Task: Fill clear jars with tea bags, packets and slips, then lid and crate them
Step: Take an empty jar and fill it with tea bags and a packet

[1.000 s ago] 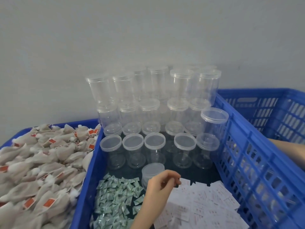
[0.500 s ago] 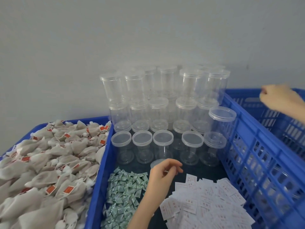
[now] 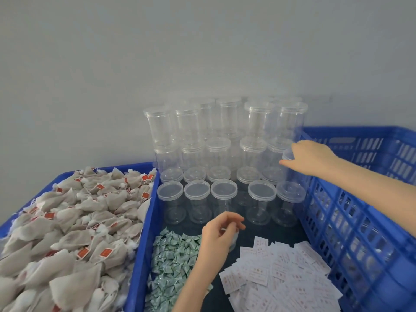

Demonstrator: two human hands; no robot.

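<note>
My left hand (image 3: 219, 236) curls over the top of a clear lidded jar (image 3: 234, 240) that stands low in the middle blue crate (image 3: 147, 224); the hand hides most of the jar. My right hand (image 3: 311, 157) reaches in from the right and grips the lid of another clear jar (image 3: 286, 154) at the right end of the stacked empty jars (image 3: 225, 140). Green packets (image 3: 173, 257) lie left of my left hand. White slips (image 3: 281, 273) are spread out to its right.
A blue tray heaped with beige tea bags (image 3: 74, 224) fills the left. A tall blue slatted crate (image 3: 360, 226) stands on the right, my right forearm passing over its wall. A row of lidded jars (image 3: 224, 190) stands just beyond my left hand. A grey wall is behind.
My right hand swung from the far crate's rim leftward onto the jar at the stack's right end. My left hand stayed on its jar. The camera shifted left.
</note>
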